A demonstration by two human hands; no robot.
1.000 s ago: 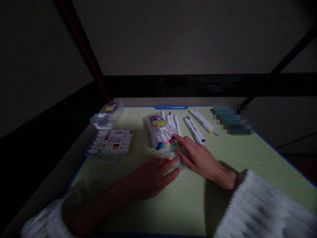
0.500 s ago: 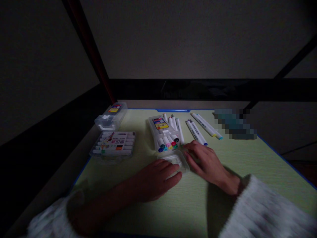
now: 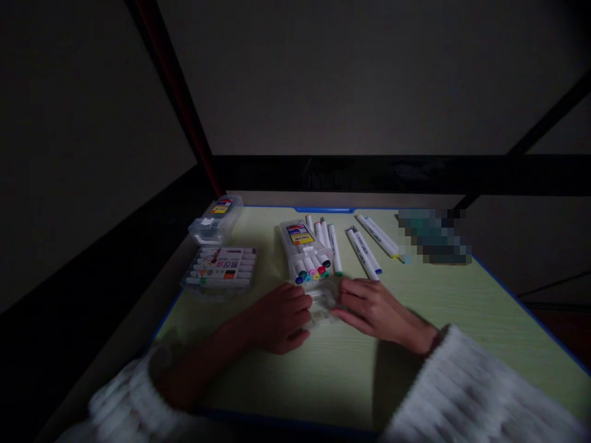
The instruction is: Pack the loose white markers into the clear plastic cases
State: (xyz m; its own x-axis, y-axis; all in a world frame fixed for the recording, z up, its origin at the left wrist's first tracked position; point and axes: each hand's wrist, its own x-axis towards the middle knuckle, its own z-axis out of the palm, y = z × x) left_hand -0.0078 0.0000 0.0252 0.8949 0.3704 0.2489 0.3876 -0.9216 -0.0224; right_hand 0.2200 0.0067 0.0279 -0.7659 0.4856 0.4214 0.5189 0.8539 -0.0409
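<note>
A clear plastic marker case (image 3: 303, 242) with a yellow and blue label lies mid-table, its near end showing several white markers with coloured caps (image 3: 313, 271). Right in front of it is a clear plastic lid (image 3: 322, 304); whether it is joined to the case I cannot tell. My left hand (image 3: 282, 317) has curled fingers on the lid's left edge. On the opposite edge, my right hand (image 3: 372, 311) grips with bent fingers and thumb. A green-capped marker (image 3: 335, 249) lies along the case's right side, and more loose markers (image 3: 319, 229) lie beside it.
Two white markers (image 3: 364, 252) lie right of the case, with another pair (image 3: 381, 237) behind. At the left are a closed clear case (image 3: 217, 221) and a flat marker box (image 3: 221, 267). A pixelated object (image 3: 434, 237) lies far right on the green table (image 3: 323, 381).
My left hand has drawn back left from over the lid to its left edge, its fingers curling. My right hand has shifted slightly left and down onto the lid's right edge. The view has tilted slightly.
</note>
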